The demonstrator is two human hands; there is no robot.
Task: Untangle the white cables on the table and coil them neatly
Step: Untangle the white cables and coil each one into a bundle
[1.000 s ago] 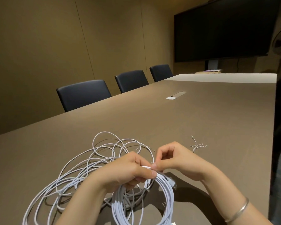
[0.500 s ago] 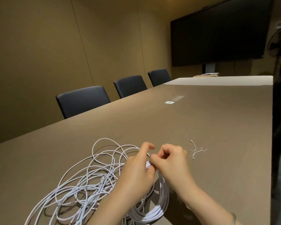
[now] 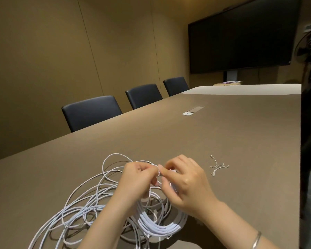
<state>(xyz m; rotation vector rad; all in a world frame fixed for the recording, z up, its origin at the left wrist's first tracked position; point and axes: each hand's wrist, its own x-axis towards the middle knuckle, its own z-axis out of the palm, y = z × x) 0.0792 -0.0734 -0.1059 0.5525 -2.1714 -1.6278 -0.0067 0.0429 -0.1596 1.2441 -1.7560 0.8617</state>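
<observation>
On the near end of the table: we see a long brown matte table with a heap of thin white cables lying in loose, crossing loops in front of us.
Coiled part: a thicker bundle of white cable turns lies under our wrists; its turns run side by side, so we judge this part is already coiled.
Left hand: its fingers are curled and they pinch a small white piece at the top of the bundle.
Right hand: it also pinches the same spot from the other side, fingertips touching those of the left; a silver metal bangle sits on this wrist.
What the hands hold: it looks like a thin tie or a cable end, but it is too small for us to tell which.
Spare pieces: some small white wire ties lie on the table near the right hand, apart from the cables.
Done, in our judgement: one bundle is gathered and perhaps is being fastened.
Left to do: the loops on the left side are tangled and flat on the table; we think most of the untangling and coiling remains.
Background: three dark padded chairs stand at the left edge, and a large black screen hangs on the far wall.
</observation>
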